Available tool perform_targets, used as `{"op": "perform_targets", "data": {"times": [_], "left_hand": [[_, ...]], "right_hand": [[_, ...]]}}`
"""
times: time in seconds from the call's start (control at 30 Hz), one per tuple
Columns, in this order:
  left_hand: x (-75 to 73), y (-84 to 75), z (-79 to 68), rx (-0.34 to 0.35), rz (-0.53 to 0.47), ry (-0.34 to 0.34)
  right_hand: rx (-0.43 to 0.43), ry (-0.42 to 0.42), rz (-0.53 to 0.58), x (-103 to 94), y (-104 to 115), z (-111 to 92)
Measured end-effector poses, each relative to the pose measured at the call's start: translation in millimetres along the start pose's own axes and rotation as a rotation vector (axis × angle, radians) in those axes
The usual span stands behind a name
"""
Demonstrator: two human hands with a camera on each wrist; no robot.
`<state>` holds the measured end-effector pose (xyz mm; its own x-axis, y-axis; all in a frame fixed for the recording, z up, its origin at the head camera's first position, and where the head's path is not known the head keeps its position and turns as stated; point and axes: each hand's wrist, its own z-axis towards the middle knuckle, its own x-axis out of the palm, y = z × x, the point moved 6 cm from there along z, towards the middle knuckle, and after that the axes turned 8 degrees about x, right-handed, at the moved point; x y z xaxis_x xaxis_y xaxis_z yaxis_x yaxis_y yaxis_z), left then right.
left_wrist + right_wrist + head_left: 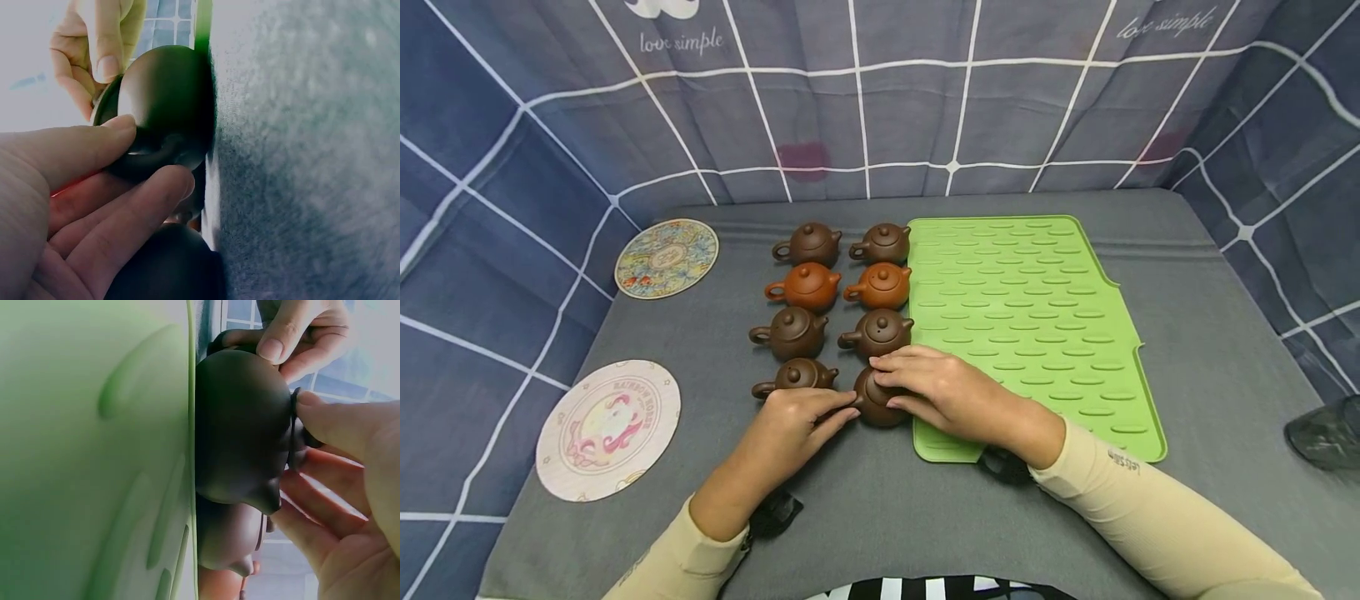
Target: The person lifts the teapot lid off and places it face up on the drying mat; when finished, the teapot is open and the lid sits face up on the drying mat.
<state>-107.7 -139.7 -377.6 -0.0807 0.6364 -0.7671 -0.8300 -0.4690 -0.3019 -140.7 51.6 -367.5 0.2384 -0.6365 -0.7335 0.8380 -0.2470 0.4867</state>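
A dark brown clay teapot [880, 404] stands nearest the person, in the right-hand column of teapots. My left hand [802, 425] pinches its looped handle [150, 164] between thumb and fingers. From the other side, my right hand [943, 392] holds the lid [292, 428], thumb on one edge and fingers around the other. The spout [267, 499] points toward the right. Beside it, past my left knuckles, sits another brown teapot [801, 375], partly covered by that hand.
Several brown and reddish-orange teapots [808, 287] stand in two columns behind. A green ridged mat [1022, 333] lies directly right of them. Two round mats, one patterned [666, 258] and one pink-white [610, 429], lie at left. A dark glass [1326, 433] is at far right.
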Motion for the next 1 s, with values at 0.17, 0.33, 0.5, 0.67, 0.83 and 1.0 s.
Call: {"op": "perform_targets", "data": {"times": [0.17,0.33,0.5,0.67,0.83,1.0], "left_hand": [[-1.2,0.1,-1.1,-0.012,0.005,0.011],[-2.0,0.0,-2.1,-0.025,0.007,0.024],[-2.4,-0.1,-1.7,-0.025,-0.005,0.025],[-2.1,-1.0,-1.8,-0.028,-0.012,0.023],[0.0,-1.8,-2.2,-0.040,-0.014,0.026],[0.5,-1.7,-1.7,-0.038,-0.016,0.020]], "right_hand": [[-0.029,-0.048,0.017,-4.2,3,3],[-0.046,-0.072,0.027,-6.9,5,5],[-0.022,-0.111,0.060,-14.3,6,6],[0.033,-0.145,0.092,-25.6,6,4],[0.168,-0.138,0.277,-37.5,-4,-3],[0.364,-0.122,0.574,-48.1,-23,-22]]}}
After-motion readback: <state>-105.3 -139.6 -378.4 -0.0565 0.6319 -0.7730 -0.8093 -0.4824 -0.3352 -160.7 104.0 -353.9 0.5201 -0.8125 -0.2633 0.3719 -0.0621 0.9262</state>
